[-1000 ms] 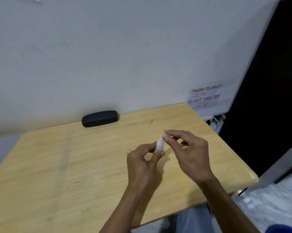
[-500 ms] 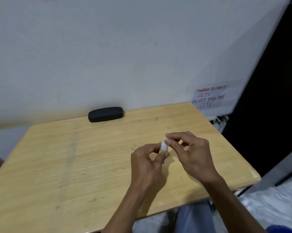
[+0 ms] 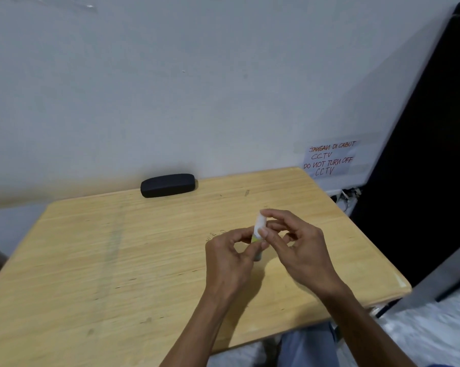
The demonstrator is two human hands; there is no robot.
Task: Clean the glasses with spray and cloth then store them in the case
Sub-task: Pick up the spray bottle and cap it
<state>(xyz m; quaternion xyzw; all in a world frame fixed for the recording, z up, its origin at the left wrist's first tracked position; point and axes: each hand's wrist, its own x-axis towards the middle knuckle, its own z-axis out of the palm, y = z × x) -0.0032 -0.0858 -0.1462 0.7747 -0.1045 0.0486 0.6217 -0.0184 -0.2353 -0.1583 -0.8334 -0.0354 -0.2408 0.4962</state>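
Spray bottle [image 3: 258, 229], small and white with a green band low on its body, held upright above the right half of a wooden table [image 3: 96, 260]. It is the one bottle in view. Whether it has liquid inside cannot be told.

The left hand [image 3: 230, 258] pinches the lower part of the bottle between thumb and fingertips, the other fingers curled in. The right hand [image 3: 300, 250] pinches the white upper part, its thumb on the near side and its forefinger arched over the top, the remaining fingers loosely bent and apart. Both forearms reach in from the near edge.

One black glasses case [image 3: 168, 185] lies shut at the far edge of the table, against a pale wall [image 3: 170, 88], well apart from the hands. What it contains is hidden.

To the far right, one paper notice [image 3: 329, 158] on the wall reads "JANGAN DI CABUT CCTV DO NOT TURN OFF CCTV"
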